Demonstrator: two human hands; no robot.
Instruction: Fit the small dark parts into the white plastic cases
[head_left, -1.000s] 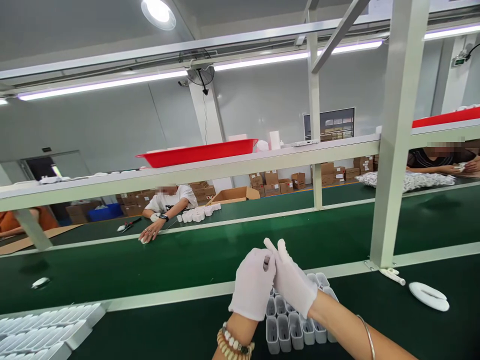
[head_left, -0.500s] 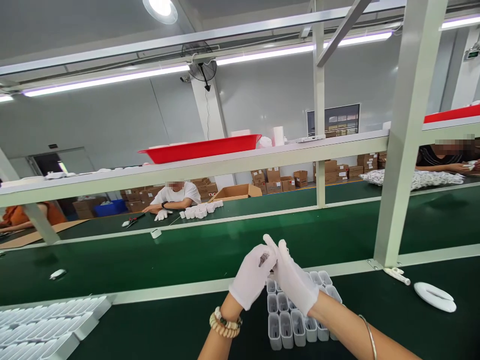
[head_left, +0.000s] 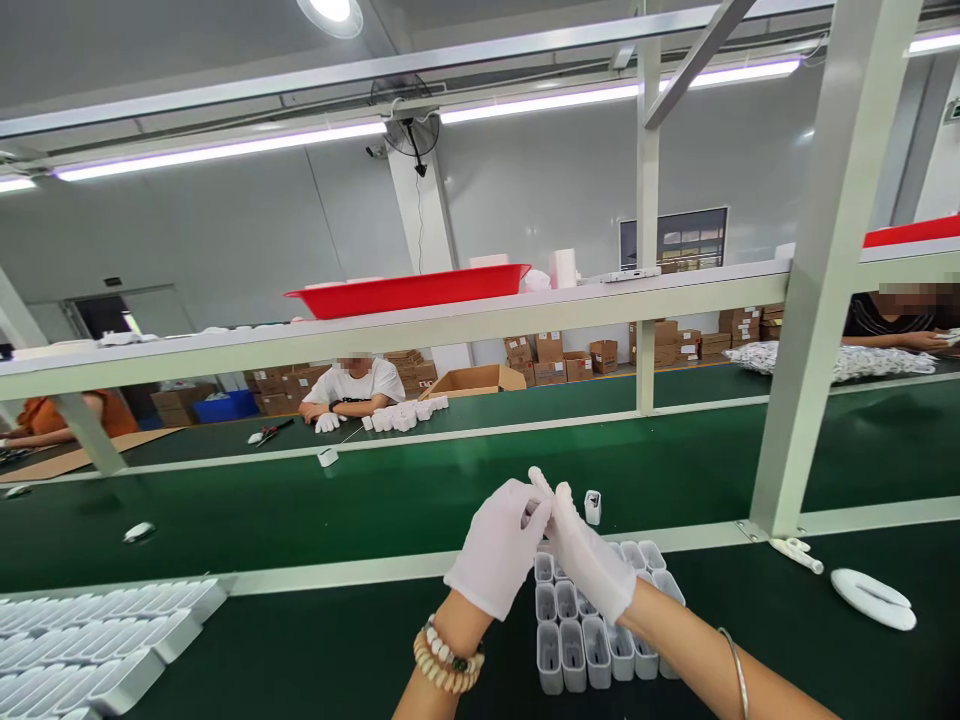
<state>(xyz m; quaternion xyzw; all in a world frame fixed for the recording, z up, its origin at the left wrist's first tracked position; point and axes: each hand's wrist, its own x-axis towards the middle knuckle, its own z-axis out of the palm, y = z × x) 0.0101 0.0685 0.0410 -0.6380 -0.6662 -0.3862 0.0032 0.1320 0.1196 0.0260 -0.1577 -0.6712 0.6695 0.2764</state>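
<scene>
Both gloved hands up in front of me, fingertips pressed together — left hand (head_left: pixel 499 545) and right hand (head_left: pixel 585 555) pinching some tiny part I can't make out, right above the clear cases (head_left: pixel 592 640) on the desk (head_left: pixel 337 650).

Left hand (head_left: pixel 499 545) and right hand (head_left: pixel 583 552): gloved fingertips pressed together; whatever sits between them is hidden, too small to identify. Both forearms cut off by bottom edge. Right hand covers the far rows of the clear compartment tray (head_left: pixel 592 640); compartment contents unreadable. Tray stack (head_left: pixel 90 645) at lower left cut off by left and bottom edges. Small white piece on the belt (head_left: pixel 592 506): shape unclear. Co-worker at far right (head_left: pixel 896 322) cut by right edge, partly behind the frame post (head_left: pixel 825 300).
</scene>
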